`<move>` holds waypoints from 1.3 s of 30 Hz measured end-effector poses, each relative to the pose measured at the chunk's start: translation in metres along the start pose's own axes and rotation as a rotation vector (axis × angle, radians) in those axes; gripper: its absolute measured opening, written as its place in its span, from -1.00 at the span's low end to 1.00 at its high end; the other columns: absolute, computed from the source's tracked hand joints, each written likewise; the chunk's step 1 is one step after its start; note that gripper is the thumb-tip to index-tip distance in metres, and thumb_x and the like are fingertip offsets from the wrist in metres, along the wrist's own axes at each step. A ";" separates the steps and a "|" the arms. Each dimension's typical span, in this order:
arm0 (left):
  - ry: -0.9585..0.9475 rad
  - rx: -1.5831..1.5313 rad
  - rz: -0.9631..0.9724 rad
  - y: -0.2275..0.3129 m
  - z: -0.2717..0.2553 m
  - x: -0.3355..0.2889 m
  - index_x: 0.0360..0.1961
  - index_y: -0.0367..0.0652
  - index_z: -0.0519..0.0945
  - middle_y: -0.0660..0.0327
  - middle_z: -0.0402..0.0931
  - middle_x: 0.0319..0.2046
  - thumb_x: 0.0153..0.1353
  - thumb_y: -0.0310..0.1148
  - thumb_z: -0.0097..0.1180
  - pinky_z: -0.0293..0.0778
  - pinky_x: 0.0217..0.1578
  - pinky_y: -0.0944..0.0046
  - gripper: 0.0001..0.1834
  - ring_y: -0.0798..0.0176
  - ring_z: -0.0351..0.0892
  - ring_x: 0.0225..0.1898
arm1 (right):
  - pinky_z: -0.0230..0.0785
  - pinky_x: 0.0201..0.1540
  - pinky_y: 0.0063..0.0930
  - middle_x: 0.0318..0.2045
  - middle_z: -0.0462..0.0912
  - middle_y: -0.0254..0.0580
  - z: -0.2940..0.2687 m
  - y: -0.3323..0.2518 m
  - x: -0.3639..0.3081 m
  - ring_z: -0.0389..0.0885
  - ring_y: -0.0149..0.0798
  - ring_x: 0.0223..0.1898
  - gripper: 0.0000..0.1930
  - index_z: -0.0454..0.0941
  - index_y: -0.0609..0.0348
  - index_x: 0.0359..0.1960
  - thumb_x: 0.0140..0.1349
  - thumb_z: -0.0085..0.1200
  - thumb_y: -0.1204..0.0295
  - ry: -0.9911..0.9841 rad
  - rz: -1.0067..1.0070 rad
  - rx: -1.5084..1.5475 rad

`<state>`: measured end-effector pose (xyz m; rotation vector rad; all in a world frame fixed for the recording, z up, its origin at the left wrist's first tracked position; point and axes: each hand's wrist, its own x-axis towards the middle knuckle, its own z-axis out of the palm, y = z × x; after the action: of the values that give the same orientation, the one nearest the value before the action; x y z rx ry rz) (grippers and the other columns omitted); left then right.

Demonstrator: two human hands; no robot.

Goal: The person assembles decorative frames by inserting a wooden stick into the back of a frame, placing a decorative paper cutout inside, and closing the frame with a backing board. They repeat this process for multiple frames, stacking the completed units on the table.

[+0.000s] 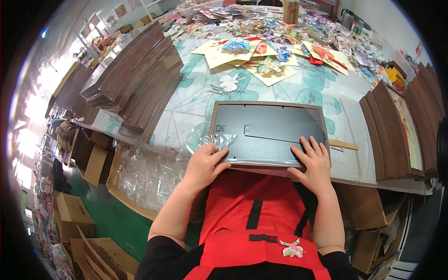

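A brown picture frame (268,164) lies face down on the table's near edge, its dark back panel (275,123) and flat stand showing. A clear plastic bag (198,139) covers it, glossy along the near side, with loose film bunched at the left. At the near left corner, my left hand (204,165) has its fingers curled on the film, thumb and forefinger pointing over the frame. My right hand (313,163) rests spread on the near right corner, fingers on the back panel and thumb by the near edge. What lies under the palms is hidden.
Brown frames stand stacked at left (140,79) and right (380,135). Beyond lie cream cards (270,70) with colourful cut-outs, and a white cut-out (228,83). A wooden stick (344,144) pokes out by the frame. A carton of clear bags (147,179) sits below left.
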<state>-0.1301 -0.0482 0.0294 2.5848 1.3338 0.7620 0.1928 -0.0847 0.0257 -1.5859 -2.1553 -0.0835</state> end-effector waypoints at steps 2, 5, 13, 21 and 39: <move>0.004 -0.150 -0.057 -0.001 0.002 0.003 -0.28 -0.20 0.64 0.12 0.50 -0.36 -0.06 -0.46 0.29 0.43 -0.33 0.22 -0.75 0.12 0.50 -0.33 | 0.05 0.24 -0.02 0.12 0.45 -0.10 0.002 0.005 -0.003 0.30 0.02 0.21 -0.51 0.60 -0.08 -0.07 -0.12 0.30 0.13 0.010 -0.017 0.046; -0.019 -0.459 -0.235 -0.003 0.006 0.004 -0.44 -0.25 0.65 0.16 0.51 -0.46 -0.09 -0.52 0.29 0.41 -0.40 0.28 -0.88 0.18 0.51 -0.42 | 0.06 0.24 -0.03 0.02 0.55 -0.17 0.002 0.002 -0.002 0.35 -0.06 0.18 -0.68 0.66 -0.02 -0.25 -0.07 0.26 0.20 0.035 0.021 0.185; 0.088 -0.228 0.009 -0.003 0.012 -0.005 -0.44 -0.19 0.58 0.17 0.46 -0.48 -0.06 -0.53 0.25 0.36 -0.37 0.20 -0.88 0.11 0.47 -0.40 | 0.28 -0.01 -0.27 -0.27 0.63 -0.33 0.015 -0.019 0.003 0.54 -0.21 -0.10 -0.89 0.54 0.12 -0.49 -0.07 0.23 0.46 0.101 -0.072 0.402; 0.164 -0.053 0.041 0.016 0.016 -0.012 -0.26 -0.02 0.59 0.25 0.36 -0.53 -0.08 -0.43 0.28 0.26 -0.43 0.18 -0.72 0.15 0.39 -0.45 | 0.36 -0.18 -0.22 -0.26 0.54 -0.26 0.032 -0.024 -0.013 0.52 -0.13 -0.17 -0.76 0.47 0.15 -0.39 -0.14 0.24 0.54 0.336 -0.427 0.244; 0.423 -0.072 -0.035 0.007 0.079 -0.054 -0.47 -0.15 0.51 0.18 0.42 -0.60 -0.01 -0.45 0.23 0.33 -0.46 0.16 -0.88 0.09 0.43 -0.54 | 0.33 -0.15 -0.31 -0.24 0.57 -0.24 0.024 -0.049 0.001 0.50 -0.11 -0.22 -0.73 0.51 0.15 -0.38 -0.14 0.32 0.43 0.078 -0.012 0.401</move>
<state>-0.1121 -0.0867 -0.0563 2.4216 1.4137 1.3801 0.1398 -0.0923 0.0157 -1.3152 -1.9694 0.2635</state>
